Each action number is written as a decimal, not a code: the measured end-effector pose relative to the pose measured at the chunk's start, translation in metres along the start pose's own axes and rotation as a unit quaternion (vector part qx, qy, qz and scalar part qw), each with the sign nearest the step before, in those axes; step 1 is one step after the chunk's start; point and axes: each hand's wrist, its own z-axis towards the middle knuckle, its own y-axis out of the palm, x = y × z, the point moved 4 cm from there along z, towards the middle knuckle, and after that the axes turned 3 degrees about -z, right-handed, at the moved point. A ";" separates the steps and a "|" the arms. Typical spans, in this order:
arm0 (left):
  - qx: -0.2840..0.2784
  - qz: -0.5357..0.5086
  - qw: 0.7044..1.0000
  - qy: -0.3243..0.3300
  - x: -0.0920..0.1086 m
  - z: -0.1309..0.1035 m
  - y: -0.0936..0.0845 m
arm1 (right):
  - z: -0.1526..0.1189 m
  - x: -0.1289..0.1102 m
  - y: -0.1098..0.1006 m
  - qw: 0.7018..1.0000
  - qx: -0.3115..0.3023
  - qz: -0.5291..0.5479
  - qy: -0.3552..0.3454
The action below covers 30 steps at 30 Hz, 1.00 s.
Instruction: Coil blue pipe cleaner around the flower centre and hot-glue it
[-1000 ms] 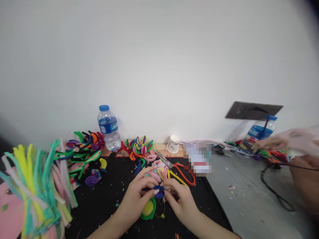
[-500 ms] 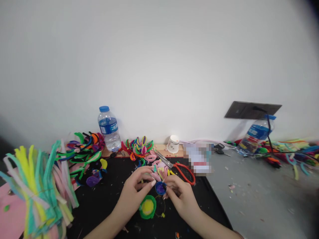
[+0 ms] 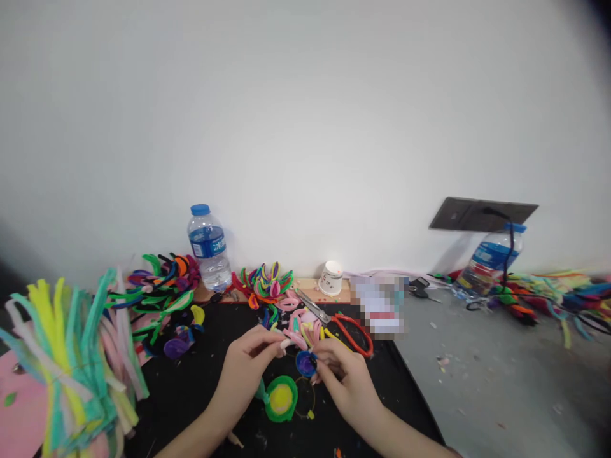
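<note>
My right hand (image 3: pixel 346 375) pinches a small blue and purple disc (image 3: pixel 304 364) of coiled pipe cleaner by its right edge; a dark spot shows beside the fingertips. To its left, my left hand (image 3: pixel 251 362) is closed in a pinch, apart from the disc. A pale tip shows at its fingers, but I cannot tell what it is. Just beyond both hands lies a heap of pink and yellow pipe cleaner loops (image 3: pixel 305 326). Below them, a green-rimmed yellow disc (image 3: pixel 280 399) rests on the black mat (image 3: pixel 401 407), next to a thin wire ring (image 3: pixel 312 397).
Red-handled scissors (image 3: pixel 351 331) lie behind my right hand. Pipe cleaner bundles (image 3: pixel 71 356) fill the left side. A water bottle (image 3: pixel 207 248), a paper cup (image 3: pixel 330 278) and keys (image 3: pixel 420 288) stand or lie near the wall. Another bottle (image 3: pixel 491 261) leans at the right.
My left hand has drawn back slightly to the left and down, away from the disc, its fingers now pinched. My right hand still holds the disc in nearly the same place.
</note>
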 end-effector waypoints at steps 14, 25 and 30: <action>0.014 -0.027 1.000 0.007 -0.006 0.002 -0.002 | 0.002 -0.004 -0.001 1.000 0.006 0.001 -0.008; 0.025 -0.041 0.999 0.007 0.003 0.000 -0.003 | 0.001 -0.003 -0.002 1.000 0.003 -0.011 -0.004; 0.003 -0.169 0.984 -0.061 -0.005 0.000 0.003 | 0.001 -0.003 -0.001 1.000 0.002 -0.010 -0.001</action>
